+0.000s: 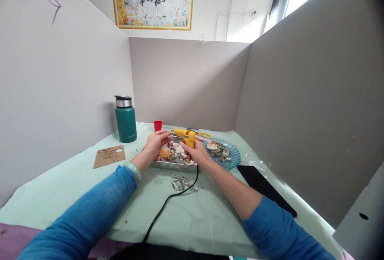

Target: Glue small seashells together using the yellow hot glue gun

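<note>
In my right hand (pixel 195 152) is a yellow hot glue gun (pixel 184 134), gripped by its handle, its nozzle pointing left and a pale glue stick at its back. My left hand (pixel 157 142) is closed in a pinch close to the nozzle; whatever is between the fingertips is too small to make out. Below both hands lies a metal tray (pixel 174 167) holding seashells (pixel 177 148) and an orange shell (pixel 165 153). A black cord (pixel 171 197) runs from beneath my right hand to the table's front edge.
Several small metal pieces (pixel 181 184) lie before the tray. At right are a blue plate (pixel 235 154) of shells, yellow-handled scissors (pixel 204 135) and a black strip (pixel 267 190). Leftward stand a green bottle (pixel 126 122), brown card (pixel 109 156) and red cup (pixel 157 125). Grey partitions (pixel 189 84) surround the table.
</note>
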`<state>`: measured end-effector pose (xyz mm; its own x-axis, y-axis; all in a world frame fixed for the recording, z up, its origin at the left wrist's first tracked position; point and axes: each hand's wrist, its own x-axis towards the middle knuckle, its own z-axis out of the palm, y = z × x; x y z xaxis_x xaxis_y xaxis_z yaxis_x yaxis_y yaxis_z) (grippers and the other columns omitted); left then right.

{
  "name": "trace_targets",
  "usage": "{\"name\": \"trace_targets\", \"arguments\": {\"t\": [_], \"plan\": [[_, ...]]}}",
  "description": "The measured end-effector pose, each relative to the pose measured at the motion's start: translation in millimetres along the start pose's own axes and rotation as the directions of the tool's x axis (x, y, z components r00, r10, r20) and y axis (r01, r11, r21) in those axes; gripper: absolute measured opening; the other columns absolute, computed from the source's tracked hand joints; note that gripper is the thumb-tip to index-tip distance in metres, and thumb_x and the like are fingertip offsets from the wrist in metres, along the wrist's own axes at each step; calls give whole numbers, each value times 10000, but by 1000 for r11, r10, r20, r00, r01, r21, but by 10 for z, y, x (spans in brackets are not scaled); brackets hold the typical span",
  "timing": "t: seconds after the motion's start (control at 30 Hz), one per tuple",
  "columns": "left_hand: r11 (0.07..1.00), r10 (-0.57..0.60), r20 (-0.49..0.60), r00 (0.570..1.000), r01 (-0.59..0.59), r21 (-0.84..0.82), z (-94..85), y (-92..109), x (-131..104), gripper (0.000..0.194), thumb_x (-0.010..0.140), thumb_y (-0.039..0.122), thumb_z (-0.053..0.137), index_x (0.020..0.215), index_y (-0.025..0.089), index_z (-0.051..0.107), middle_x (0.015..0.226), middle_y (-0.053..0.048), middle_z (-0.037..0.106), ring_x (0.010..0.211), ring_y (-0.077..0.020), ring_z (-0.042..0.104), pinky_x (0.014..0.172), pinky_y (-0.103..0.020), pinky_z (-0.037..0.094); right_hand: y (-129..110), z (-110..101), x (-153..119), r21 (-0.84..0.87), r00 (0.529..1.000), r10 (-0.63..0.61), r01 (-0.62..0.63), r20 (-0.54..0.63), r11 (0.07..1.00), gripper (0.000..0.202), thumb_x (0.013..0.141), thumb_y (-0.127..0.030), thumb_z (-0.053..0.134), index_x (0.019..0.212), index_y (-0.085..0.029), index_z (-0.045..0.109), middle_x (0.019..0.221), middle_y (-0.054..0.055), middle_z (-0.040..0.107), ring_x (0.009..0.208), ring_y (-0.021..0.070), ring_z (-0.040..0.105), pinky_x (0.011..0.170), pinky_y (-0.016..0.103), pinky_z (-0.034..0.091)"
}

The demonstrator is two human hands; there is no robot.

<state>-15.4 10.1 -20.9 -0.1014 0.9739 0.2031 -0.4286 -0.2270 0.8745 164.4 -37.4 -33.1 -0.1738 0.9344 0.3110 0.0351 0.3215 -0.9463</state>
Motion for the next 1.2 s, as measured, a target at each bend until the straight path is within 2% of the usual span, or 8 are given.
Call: {"name": "trace_targets", "arguments": {"t": [0.73, 0.8, 0.87, 0.93, 1.03, 1.13, 1.2], "plan": [[1000, 4, -24, 1000, -4, 4, -28, 26, 35, 185, 608, 90, 765, 755, 86, 652, 637, -34, 655, 553, -102, 613, 631, -243, 534, 1, 9, -8, -9, 999, 26, -25, 32, 1000, 278, 727, -354, 662, 868, -188, 491, 530, -63, 494, 396, 83, 408, 367, 208, 335], [1000, 21, -44, 999, -20, 24, -37, 69, 40, 192, 601, 90, 770, 753, 84, 652, 630, -35, 655, 547, -101, 611, 621, -238, 531, 30, 0, 12, -42, 1000, 15, -14, 12, 999, 282, 732, -371, 660, 879, -191, 501, 547, -55, 505, 401, 90, 418, 383, 216, 342], [996, 48, -75, 996, -42, 76, -54, 121, 51, 192, 593, 98, 775, 737, 88, 647, 626, -40, 659, 532, -105, 609, 597, -238, 523, 55, -15, 35, -164, 999, -33, 30, -17, 986, 259, 750, -384, 646, 882, -193, 531, 579, -32, 538, 442, 114, 468, 430, 233, 371], [984, 91, -106, 990, -72, 164, -79, 174, 69, 185, 586, 108, 778, 707, 95, 639, 599, -42, 655, 506, -114, 603, 554, -238, 508, 58, -35, 51, -381, 992, -120, 98, -35, 919, 227, 774, -380, 624, 898, -197, 573, 648, 8, 595, 552, 158, 552, 518, 258, 410], [954, 169, -129, 977, -129, 271, -122, 243, 100, 181, 572, 118, 779, 673, 105, 629, 549, -37, 637, 477, -122, 592, 506, -231, 481, 22, -64, 54, -732, 978, -202, 171, 46, 660, 251, 800, -388, 596, 971, -204, 607, 786, 68, 664, 736, 227, 621, 640, 294, 421], [940, 210, -136, 968, -162, 299, -159, 284, 125, 188, 571, 138, 774, 679, 110, 622, 544, -31, 634, 480, -120, 591, 509, -230, 481, -22, -82, 51, -899, 980, -107, 194, 165, 394, 340, 812, -446, 569, 1027, -185, 608, 852, 121, 690, 802, 270, 641, 677, 318, 416], [935, 216, -134, 967, -166, 314, -176, 292, 136, 186, 581, 154, 762, 692, 109, 620, 542, -27, 631, 488, -120, 594, 518, -232, 485, -46, -89, 57, -936, 979, -12, 196, 202, 292, 399, 805, -493, 557, 1044, -178, 609, 898, 136, 696, 837, 282, 649, 690, 326, 423]]}}
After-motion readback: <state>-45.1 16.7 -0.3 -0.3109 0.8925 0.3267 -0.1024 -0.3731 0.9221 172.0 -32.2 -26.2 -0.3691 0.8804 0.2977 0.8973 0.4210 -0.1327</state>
